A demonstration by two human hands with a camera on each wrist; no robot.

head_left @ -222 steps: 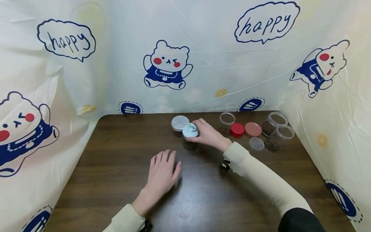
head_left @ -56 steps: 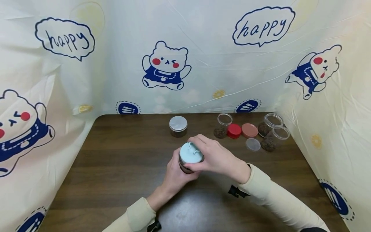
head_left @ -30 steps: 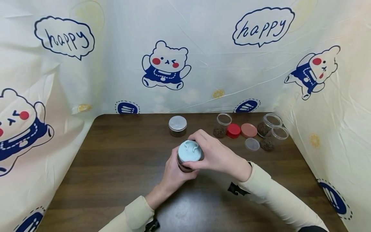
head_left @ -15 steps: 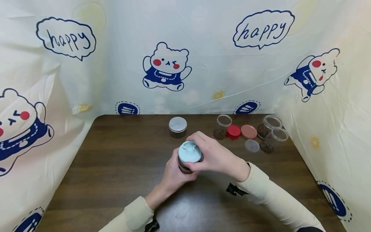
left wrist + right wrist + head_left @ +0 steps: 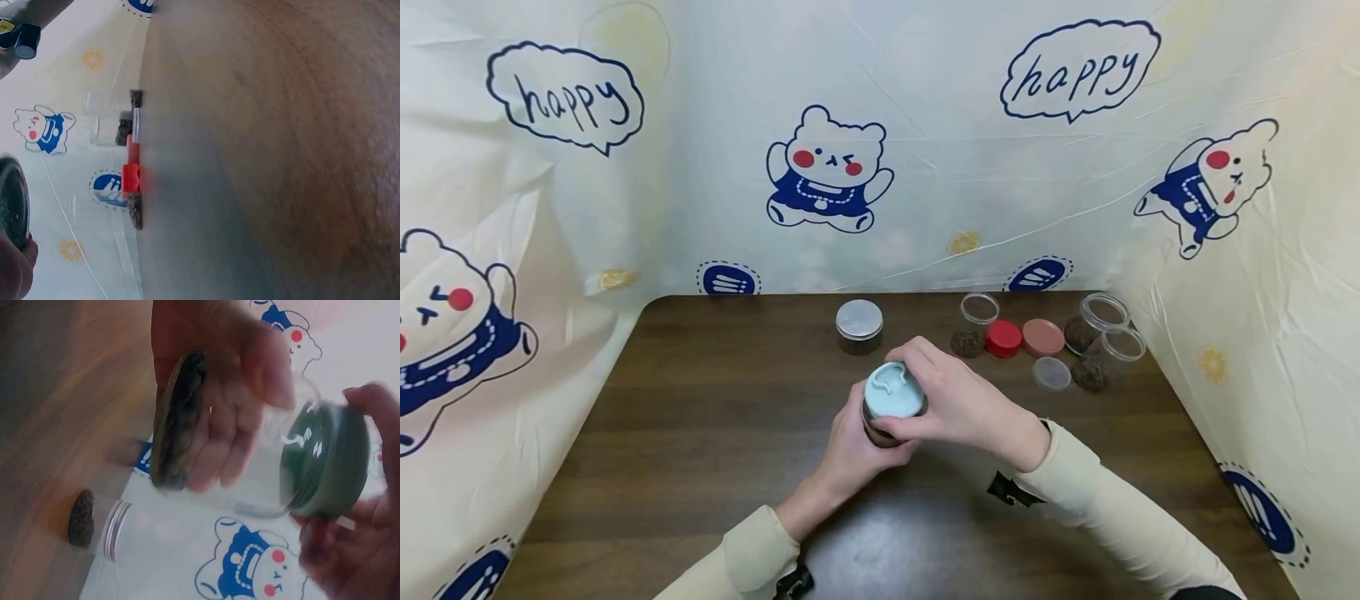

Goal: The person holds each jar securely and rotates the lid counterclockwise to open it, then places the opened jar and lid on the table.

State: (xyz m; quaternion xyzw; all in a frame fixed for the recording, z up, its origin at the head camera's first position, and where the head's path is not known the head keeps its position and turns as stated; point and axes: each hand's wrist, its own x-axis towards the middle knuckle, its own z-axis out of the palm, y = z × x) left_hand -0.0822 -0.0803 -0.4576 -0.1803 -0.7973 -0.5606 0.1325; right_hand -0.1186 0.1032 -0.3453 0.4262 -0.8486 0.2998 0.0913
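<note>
A clear jar [image 5: 874, 429] with a pale blue lid [image 5: 896, 392] is held between my two hands over the table's middle. My left hand [image 5: 842, 454] grips the jar's body from the left and below. My right hand [image 5: 958, 404] pinches the lid's rim with thumb and fingers; a curved raised handle shows on top. In the right wrist view the jar lies sideways in the picture, with dark contents [image 5: 178, 425] at its bottom and the lid [image 5: 350, 459] looking green on its mouth. The left wrist view catches only part of the lid [image 5: 12, 200] at its edge.
A silver-lidded jar [image 5: 860, 327] stands behind the hands. To the right are an open jar [image 5: 970, 337], a red lid [image 5: 1003, 339], a pink lid [image 5: 1043, 337], a clear lid [image 5: 1052, 374] and two more open jars [image 5: 1082, 333] holding dark grains. A printed cloth [image 5: 925, 167] borders the table.
Since the earliest frame, the blue-lidded jar has come away from the silver-lidded one towards me, and my left hand has gripped it. Over the latest frames, the lid's handle has turned.
</note>
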